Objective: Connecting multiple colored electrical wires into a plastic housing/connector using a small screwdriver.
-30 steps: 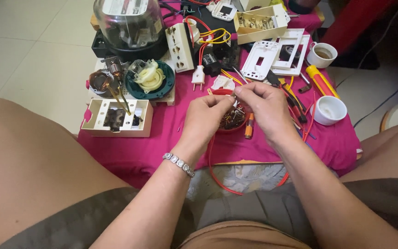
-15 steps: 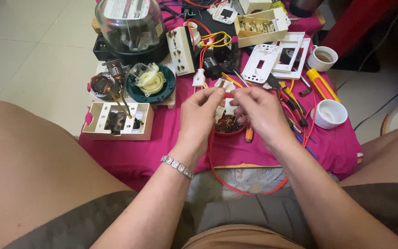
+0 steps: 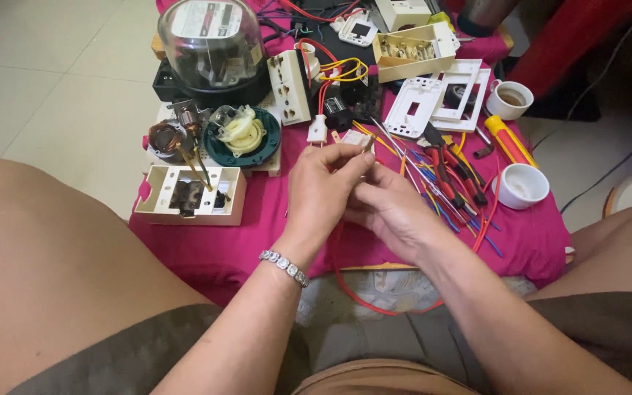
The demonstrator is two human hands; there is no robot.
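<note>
Over the pink cloth (image 3: pixel 257 234), left hand (image 3: pixel 323 186) and right hand (image 3: pixel 393 212) pinch a small white part (image 3: pixel 356 139).

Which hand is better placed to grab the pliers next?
Probably the right hand: the red-handled pliers lie just beyond it on the pink cloth, while the left hand pinches the small white part.

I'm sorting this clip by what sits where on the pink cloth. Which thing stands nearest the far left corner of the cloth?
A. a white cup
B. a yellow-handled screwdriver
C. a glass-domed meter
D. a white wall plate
C: the glass-domed meter stands at the far left of the pink cloth, while the cups, screwdriver and wall plates lie to the right.
</note>
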